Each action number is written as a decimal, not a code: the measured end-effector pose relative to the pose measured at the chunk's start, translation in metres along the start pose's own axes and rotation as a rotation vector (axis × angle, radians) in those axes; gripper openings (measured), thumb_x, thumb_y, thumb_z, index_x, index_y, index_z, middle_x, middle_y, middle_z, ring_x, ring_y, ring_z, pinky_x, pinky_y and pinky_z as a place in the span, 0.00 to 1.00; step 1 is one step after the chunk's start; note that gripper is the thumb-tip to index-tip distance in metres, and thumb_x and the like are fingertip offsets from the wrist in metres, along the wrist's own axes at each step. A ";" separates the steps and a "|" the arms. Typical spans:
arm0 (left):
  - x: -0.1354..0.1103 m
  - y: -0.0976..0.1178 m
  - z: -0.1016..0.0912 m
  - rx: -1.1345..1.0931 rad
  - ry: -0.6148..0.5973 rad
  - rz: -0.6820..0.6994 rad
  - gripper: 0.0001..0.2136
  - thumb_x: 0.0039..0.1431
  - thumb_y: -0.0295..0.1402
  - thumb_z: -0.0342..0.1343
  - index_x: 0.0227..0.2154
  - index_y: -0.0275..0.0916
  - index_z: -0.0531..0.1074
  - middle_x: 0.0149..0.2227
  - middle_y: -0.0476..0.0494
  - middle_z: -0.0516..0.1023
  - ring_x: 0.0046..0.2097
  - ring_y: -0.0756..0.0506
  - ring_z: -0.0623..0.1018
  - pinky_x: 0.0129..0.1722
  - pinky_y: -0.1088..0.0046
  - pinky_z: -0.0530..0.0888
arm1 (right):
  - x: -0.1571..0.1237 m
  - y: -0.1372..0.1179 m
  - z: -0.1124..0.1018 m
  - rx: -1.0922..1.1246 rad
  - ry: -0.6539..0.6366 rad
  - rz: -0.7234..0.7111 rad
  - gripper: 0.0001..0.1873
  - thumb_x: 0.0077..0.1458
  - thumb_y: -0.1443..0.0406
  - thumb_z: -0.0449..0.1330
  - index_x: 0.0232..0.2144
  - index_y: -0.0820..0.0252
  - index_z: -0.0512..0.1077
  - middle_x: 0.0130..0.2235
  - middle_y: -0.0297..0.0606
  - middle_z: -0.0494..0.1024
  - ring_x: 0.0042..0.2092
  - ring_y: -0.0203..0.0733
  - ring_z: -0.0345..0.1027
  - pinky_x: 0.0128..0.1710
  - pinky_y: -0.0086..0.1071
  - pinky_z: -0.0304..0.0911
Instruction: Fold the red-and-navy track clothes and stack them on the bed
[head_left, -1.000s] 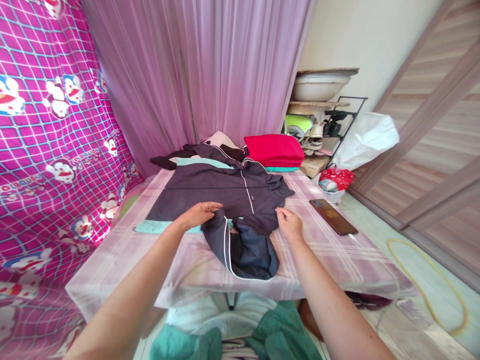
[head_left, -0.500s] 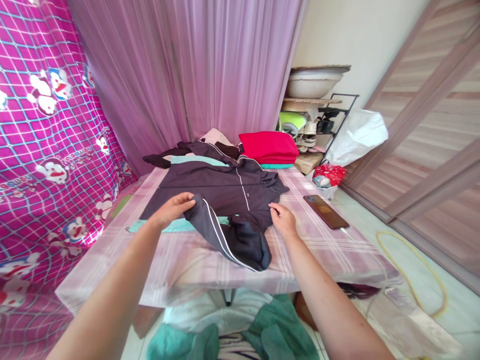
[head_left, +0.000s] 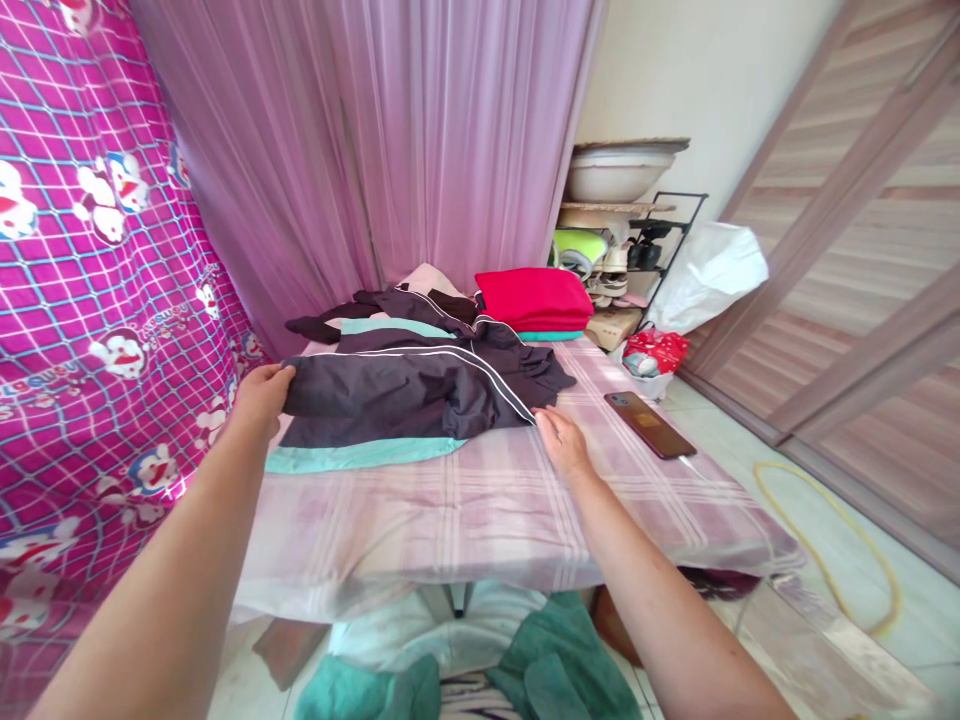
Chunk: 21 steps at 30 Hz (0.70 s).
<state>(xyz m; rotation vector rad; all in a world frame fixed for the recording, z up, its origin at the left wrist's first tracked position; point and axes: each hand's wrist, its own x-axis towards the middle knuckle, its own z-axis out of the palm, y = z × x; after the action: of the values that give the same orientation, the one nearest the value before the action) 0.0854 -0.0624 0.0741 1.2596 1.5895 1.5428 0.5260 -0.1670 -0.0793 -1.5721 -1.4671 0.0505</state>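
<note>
A dark jacket [head_left: 390,395] with white piping and light teal panels lies spread across the table. One sleeve is stretched over its front, the piping running along the sleeve's upper edge. At the left, my left hand [head_left: 264,392] pinches the cuff end of that sleeve. My right hand [head_left: 561,438] is at the shoulder end, its thumb and fingers closed on the fabric by the piping. The jacket's collar is at the right rear, by a folded red garment [head_left: 534,296].
A plaid cloth covers the table [head_left: 450,520]. A phone [head_left: 649,424] with a cable lies at the right. Behind stand more dark clothes [head_left: 322,326], a purple curtain [head_left: 390,130] and a shoe rack [head_left: 660,265]. Pink patterned fabric [head_left: 105,280] hangs at the left.
My left hand has moved left with the cuff, drawing the sleeve from a drooping loop at the table's front to a straight line across the jacket. My right hand stays near the shoulder.
</note>
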 end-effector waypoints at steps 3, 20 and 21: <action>-0.002 0.004 -0.004 0.017 0.051 -0.095 0.01 0.53 0.25 0.55 0.30 0.34 0.69 0.20 0.56 0.68 0.24 0.52 0.67 0.25 0.77 0.65 | 0.002 -0.003 -0.001 0.023 -0.001 -0.020 0.19 0.53 0.50 0.58 0.36 0.55 0.80 0.45 0.46 0.82 0.53 0.54 0.72 0.57 0.46 0.63; 0.087 0.108 0.014 0.676 0.024 0.422 0.23 0.53 0.46 0.51 0.47 0.40 0.75 0.32 0.55 0.75 0.41 0.46 0.72 0.53 0.59 0.70 | 0.022 0.015 -0.010 0.143 -0.232 0.130 0.25 0.54 0.44 0.54 0.23 0.56 0.76 0.36 0.40 0.81 0.42 0.47 0.73 0.45 0.37 0.66; 0.093 0.104 0.025 0.692 0.024 0.438 0.24 0.53 0.46 0.49 0.48 0.40 0.74 0.34 0.55 0.76 0.43 0.45 0.72 0.55 0.57 0.68 | 0.021 0.015 -0.008 0.115 -0.210 0.129 0.25 0.55 0.44 0.54 0.22 0.56 0.75 0.34 0.40 0.80 0.40 0.46 0.73 0.44 0.36 0.65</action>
<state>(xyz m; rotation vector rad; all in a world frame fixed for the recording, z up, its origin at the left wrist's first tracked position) 0.0954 0.0193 0.1895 2.0768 2.0528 1.2685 0.5478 -0.1530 -0.0728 -1.6023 -1.4922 0.3789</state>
